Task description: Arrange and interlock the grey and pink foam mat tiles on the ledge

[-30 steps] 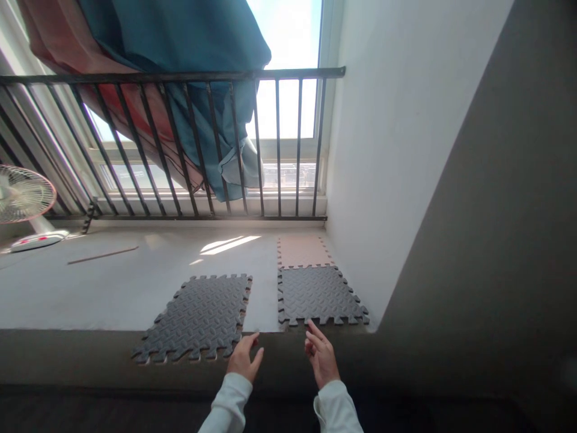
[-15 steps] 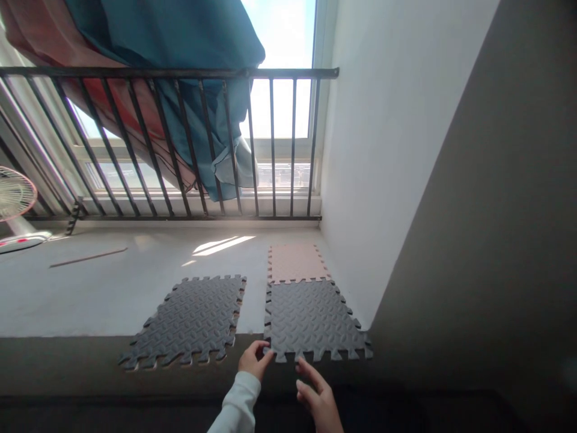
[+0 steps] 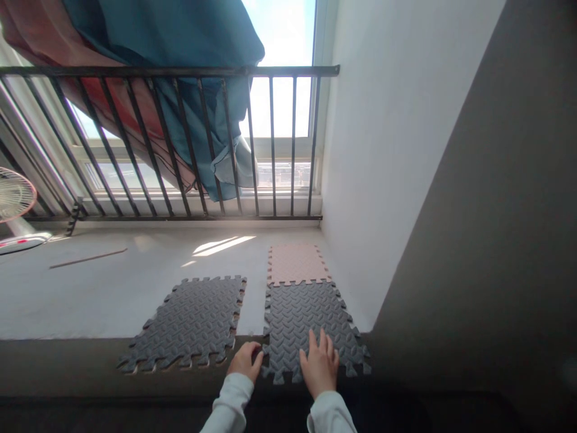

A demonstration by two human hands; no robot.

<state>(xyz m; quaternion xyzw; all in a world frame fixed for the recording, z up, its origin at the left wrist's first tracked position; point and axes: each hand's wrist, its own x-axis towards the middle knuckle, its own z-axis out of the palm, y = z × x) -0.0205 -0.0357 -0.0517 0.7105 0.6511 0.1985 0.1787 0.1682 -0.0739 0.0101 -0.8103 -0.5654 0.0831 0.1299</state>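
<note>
My right hand (image 3: 321, 364) lies with fingers spread on the front part of a dark grey interlocking foam mat tile (image 3: 300, 310). Close beside that tile's front left corner is my left hand (image 3: 243, 364), its thumb and fingers curved but apart, with nothing seen between them. Behind the grey tile a pink foam tile (image 3: 297, 263) meets it edge to edge along the toothed border. To the left, across a strip of ledge, rests a second dark grey tile (image 3: 193, 322). The front of both grey tiles reaches past the ledge's front edge.
The pale ledge (image 3: 90, 300) runs below a black railing (image 3: 180, 218) and a window. A blue and red curtain (image 3: 193, 36) hangs behind the bars. A thin stick (image 3: 89, 258) and a fan (image 3: 18, 207) are at left; a white wall (image 3: 383, 150) bounds the right.
My right hand has moved up from the tile's front edge to press flat on its top. My left hand has shifted slightly left off the corner. The tile's front edge now sits lower.
</note>
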